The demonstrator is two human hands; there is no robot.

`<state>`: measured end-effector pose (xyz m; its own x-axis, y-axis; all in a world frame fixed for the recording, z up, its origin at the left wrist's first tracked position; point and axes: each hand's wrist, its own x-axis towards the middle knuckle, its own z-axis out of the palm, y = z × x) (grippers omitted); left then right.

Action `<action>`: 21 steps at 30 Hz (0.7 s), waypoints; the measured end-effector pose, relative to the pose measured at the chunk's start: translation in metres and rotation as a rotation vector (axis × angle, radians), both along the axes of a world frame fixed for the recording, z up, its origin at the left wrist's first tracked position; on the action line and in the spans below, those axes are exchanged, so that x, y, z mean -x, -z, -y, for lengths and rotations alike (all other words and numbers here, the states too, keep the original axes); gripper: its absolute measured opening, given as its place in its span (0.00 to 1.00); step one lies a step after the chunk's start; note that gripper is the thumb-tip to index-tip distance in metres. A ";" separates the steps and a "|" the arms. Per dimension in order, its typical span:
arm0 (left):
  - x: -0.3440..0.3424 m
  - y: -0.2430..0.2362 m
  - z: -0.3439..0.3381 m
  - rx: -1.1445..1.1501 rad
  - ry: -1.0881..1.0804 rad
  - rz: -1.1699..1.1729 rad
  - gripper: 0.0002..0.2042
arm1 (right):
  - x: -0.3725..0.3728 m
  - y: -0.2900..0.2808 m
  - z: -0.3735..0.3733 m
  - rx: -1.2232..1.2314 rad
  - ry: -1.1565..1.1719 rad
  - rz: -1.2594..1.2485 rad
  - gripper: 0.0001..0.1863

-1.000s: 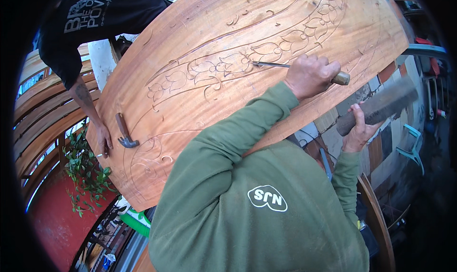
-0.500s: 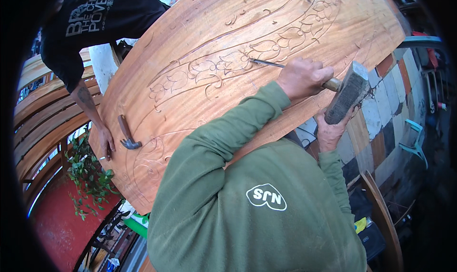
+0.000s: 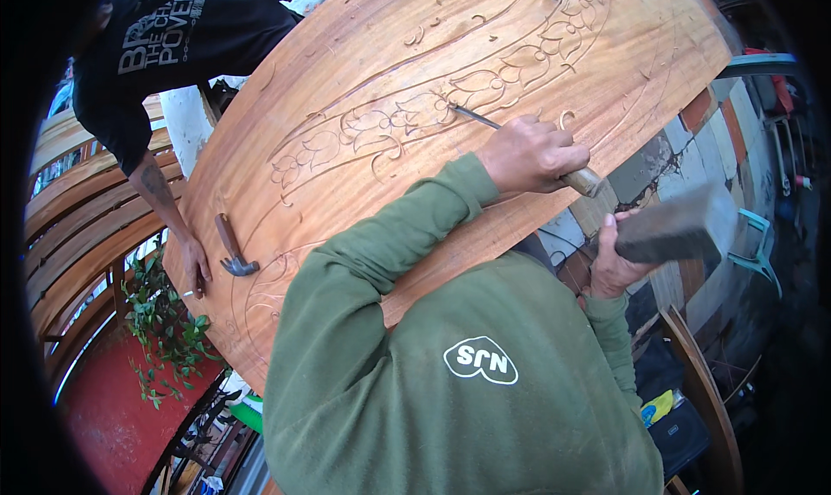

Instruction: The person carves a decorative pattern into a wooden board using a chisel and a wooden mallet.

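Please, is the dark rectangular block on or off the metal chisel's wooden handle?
Off: a gap separates the block, in the right hand, from the handle.

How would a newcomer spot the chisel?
Start at the big wooden board across the top. Near its lower edge, the green-sleeved left hand grips the chisel, tip at the carved pattern. Unlike the thick dark block in the right hand, it has a thin metal shaft.

The broad, warm-brown wooden panel (image 3: 433,153) lies face up, a curved band of flowers and leaves cut in outline. A chisel (image 3: 476,116) slants over it, thin metal tip at the band, wooden handle toward the near edge. A thick dark block (image 3: 671,226), slightly blurred, is held apart from the handle's end.
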<state>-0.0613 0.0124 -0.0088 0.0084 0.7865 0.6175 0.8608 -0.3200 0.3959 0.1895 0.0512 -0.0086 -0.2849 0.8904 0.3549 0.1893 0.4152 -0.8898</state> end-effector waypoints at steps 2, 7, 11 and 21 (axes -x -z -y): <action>0.003 -0.001 0.009 -0.004 0.036 0.005 0.11 | 0.003 -0.003 0.005 -0.058 -0.068 -0.175 0.31; 0.007 -0.002 0.010 0.007 0.129 0.004 0.11 | 0.001 0.024 0.008 -0.564 -0.008 0.386 0.31; 0.012 -0.003 0.025 0.026 0.200 -0.046 0.11 | -0.005 0.013 0.017 -0.273 -0.186 0.097 0.31; 0.025 0.001 0.043 -0.040 0.426 -0.078 0.10 | -0.003 0.021 0.018 -0.583 -0.381 0.193 0.37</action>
